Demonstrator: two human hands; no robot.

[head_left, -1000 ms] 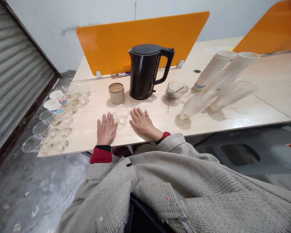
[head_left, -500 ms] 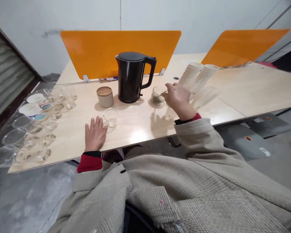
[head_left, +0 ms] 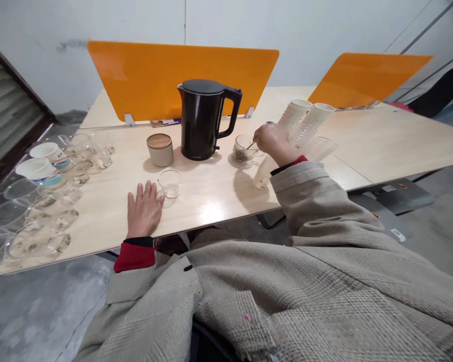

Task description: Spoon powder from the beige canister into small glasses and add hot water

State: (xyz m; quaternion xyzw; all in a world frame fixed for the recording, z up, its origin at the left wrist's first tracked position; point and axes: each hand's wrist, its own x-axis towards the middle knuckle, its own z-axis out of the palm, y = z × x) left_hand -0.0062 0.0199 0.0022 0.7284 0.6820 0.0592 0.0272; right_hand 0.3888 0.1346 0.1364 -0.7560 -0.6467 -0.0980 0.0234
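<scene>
**Hand state.** The right hand (head_left: 275, 143) is raised above the desk (head_left: 207, 201) with the fingers drawn into a narrow pinch. A small metal spoon (head_left: 251, 145) rises from the glass cup (head_left: 243, 150) toward the fingertips. The fingers hide the point of contact, so a firm grip on the spoon cannot be confirmed. The left hand (head_left: 144, 210) lies flat on the desk, palm down, with the fingers spread wide, and holds nothing.

**Item location.** The glass cup stands on the desk, just beside the right hand, between the black electric kettle (head_left: 200, 120) and 2 leaning stacks of white paper cups (head_left: 304, 115).

**Adjacent items.** A stack of clear plastic cups (head_left: 266, 172) lies just below the right wrist and near the glass cup, partly blocking the space in front of it. The small clear glass (head_left: 169, 183) stands just beside the left hand's fingertips. A ceramic canister with a wooden lid (head_left: 160, 150) stands behind that glass, to the left of the kettle.

**Left desk edge.** Clear plastic cups (head_left: 41, 213) and 2 white paper cups (head_left: 38, 168) lie in rows. An orange desk partition (head_left: 181, 75) stands behind the kettle.
</scene>
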